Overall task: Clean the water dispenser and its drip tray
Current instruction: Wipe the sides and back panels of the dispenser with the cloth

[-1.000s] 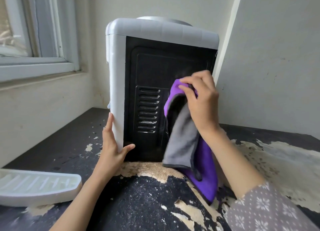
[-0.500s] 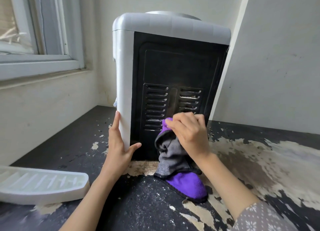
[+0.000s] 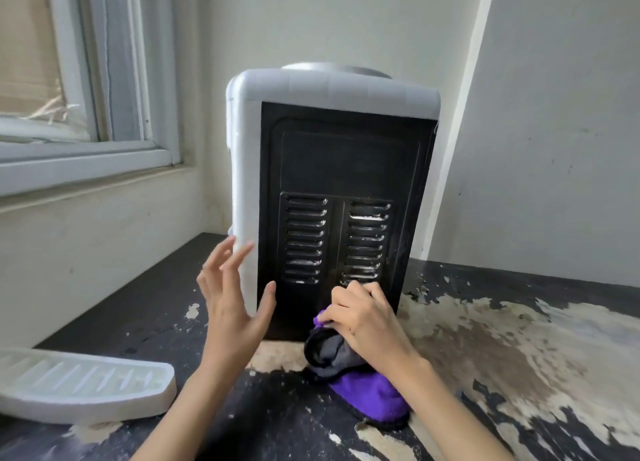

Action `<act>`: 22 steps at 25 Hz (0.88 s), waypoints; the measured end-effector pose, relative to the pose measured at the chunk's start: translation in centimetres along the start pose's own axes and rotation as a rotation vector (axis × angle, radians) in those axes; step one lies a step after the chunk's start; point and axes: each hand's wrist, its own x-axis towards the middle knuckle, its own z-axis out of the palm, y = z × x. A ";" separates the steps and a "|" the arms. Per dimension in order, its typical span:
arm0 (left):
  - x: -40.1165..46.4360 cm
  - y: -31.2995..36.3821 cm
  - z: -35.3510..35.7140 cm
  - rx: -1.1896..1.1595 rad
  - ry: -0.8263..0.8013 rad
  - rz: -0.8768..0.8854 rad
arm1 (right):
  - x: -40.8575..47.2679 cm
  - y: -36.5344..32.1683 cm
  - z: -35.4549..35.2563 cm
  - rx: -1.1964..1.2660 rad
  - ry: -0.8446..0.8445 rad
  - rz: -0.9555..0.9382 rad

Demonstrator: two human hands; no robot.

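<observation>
The white water dispenser [image 3: 332,93] stands on the worn table with its black vented back panel [image 3: 343,170] facing me. My right hand [image 3: 363,322] grips a bunched purple and grey cloth [image 3: 360,384] at the bottom of the panel; the cloth's end lies on the table. My left hand [image 3: 232,308] has spread fingers at the dispenser's lower left corner, and I cannot tell whether it touches the casing. The white drip tray [image 3: 79,388] lies on the table at the lower left, apart from the dispenser.
A black table [image 3: 519,339] with peeling paint carries everything. A window [image 3: 86,80] and its sill are at the left, walls stand right behind the dispenser and a wall corner runs up at the right.
My right hand wiped the cloth down the back panel from mid height to the base. My left hand loosened its hold on the corner and its fingers spread apart.
</observation>
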 end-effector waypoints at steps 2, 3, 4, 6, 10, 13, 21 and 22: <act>1.3 2.6 0.0 -0.060 -0.091 0.141 | 2.0 0.3 -2.3 0.305 -0.008 0.178; 2.2 3.9 0.1 -0.119 -0.214 0.160 | 3.3 0.5 -3.9 0.462 -0.011 0.266; 3.0 5.2 0.3 -0.170 -0.354 0.150 | 4.5 0.7 -5.6 0.584 -0.016 0.320; 4.8 6.9 0.9 -0.214 -0.563 0.105 | 6.1 1.2 -8.4 0.693 0.032 0.367; 8.2 9.1 0.9 -0.292 -0.526 0.059 | 6.2 2.4 -11.4 0.962 0.027 0.433; 9.9 9.9 0.5 -0.397 -0.442 0.034 | 5.0 4.2 -12.2 1.064 -0.232 0.557; 11.2 9.7 -0.2 -0.500 -0.513 -0.010 | 5.0 3.7 -10.8 1.033 -0.412 0.554; 11.2 9.5 -0.2 -0.491 -0.520 -0.012 | 5.1 3.2 -10.4 0.998 -0.432 0.534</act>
